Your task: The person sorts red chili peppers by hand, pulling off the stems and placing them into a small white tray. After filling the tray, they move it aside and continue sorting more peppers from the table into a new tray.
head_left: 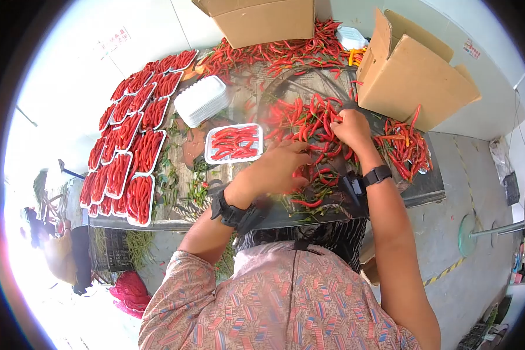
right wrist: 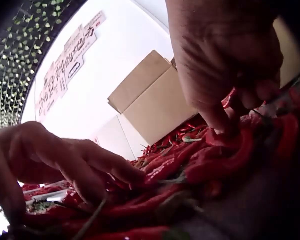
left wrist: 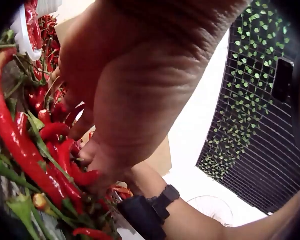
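Observation:
A loose pile of red chili peppers (head_left: 312, 116) with green stems lies in front of the person. The left hand (head_left: 277, 169) reaches into the near left side of the pile; in the right wrist view its fingers (right wrist: 110, 165) stretch loosely over the chilies. At the right side of the pile, the right hand (head_left: 351, 128) has curled fingers and pinches a red chili pepper (right wrist: 229, 97), partly hidden by the hand. Left of the hands sits a white tray (head_left: 209, 157) with short rows of red chilies in it.
Filled trays (head_left: 151, 201) crowd the table's left side. A stack of white trays (head_left: 201, 102) stands behind the single tray. Cardboard boxes (head_left: 420, 76) stand at the back and right. More chilies (head_left: 399, 149) heap at the right edge, and stem scraps (head_left: 169, 169) litter the wood.

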{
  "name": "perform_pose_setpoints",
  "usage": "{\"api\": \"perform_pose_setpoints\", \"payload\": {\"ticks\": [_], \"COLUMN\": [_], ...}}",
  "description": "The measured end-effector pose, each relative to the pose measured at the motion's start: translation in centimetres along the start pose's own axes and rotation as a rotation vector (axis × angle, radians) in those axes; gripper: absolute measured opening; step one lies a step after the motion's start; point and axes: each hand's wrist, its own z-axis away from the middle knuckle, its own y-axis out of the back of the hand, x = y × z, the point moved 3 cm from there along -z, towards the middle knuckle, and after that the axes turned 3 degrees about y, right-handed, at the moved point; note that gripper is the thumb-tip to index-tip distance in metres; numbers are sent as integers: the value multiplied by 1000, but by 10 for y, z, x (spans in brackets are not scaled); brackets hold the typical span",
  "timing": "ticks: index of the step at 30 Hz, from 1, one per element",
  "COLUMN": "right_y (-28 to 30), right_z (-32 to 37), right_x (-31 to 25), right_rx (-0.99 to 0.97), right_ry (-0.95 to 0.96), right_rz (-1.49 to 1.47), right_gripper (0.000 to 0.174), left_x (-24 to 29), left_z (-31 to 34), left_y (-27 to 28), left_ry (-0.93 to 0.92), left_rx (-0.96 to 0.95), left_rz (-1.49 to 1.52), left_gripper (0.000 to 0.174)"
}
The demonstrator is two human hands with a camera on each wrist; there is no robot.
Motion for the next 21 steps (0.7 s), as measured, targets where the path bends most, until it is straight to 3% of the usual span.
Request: {"api": "perform_pose_setpoints", "payload": {"ticks": [3, 5, 6, 7, 9, 13, 16, 18, 19, 21], "right_y": [6, 11, 15, 16, 19, 30, 35, 36, 34, 33], "right_z": [8, 17, 21, 26, 37, 57, 71, 78, 84, 89], "right_x": [5, 8, 12, 16, 17, 11, -4, -17, -25, -27], "right_rx": [15, -50, -49, -138, -250, -227, -257, -271, -291, -311], "right_ry": [7, -51, -54, -152, -266, -287, -273, -131, -179, -174], "right_rz": [-174, -773, -771, -1013, -1334, -1503, -1387, -1088, -1261, -1224], "right_gripper": [24, 14, 14, 10, 9, 8, 9, 9, 11, 12], "left_x": [-6, -6, -4, -3, -1, 1, 12, 17, 21, 24], "left_z": [-2, -8, -11, -15, -20, -34, -42, -48, -50, -53], "left_y": [-2, 2, 6, 7, 14, 18, 20, 20, 23, 22], "left_ry": [15, 8, 1, -1, -51, -38, 47, 154, 148, 342], "left_rx": [-8, 52, 111, 109, 344, 320, 381, 373, 367, 120], "left_rz": [114, 105, 93, 96, 31, 34, 232, 451, 453, 443], "left_gripper": [36, 32, 28, 28, 28, 29, 25, 22, 22, 25]}}
